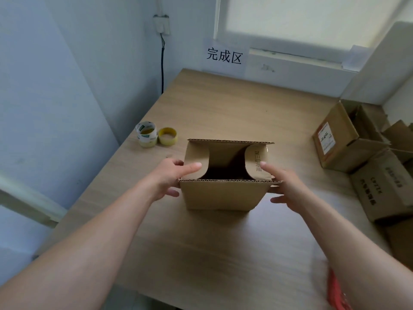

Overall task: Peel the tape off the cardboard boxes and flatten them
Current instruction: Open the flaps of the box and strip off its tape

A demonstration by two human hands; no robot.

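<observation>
box (223, 194): upright on counter (223, 104), top open, ready for flattening
left hand (169, 177): pinches box's left edge, steadying
right hand (288, 186): fingers straight, touching right edge

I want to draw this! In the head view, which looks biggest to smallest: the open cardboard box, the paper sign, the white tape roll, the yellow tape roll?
1. open cardboard box
2. paper sign, though it hangs farther off
3. white tape roll and yellow tape roll: too alike to rank
</observation>
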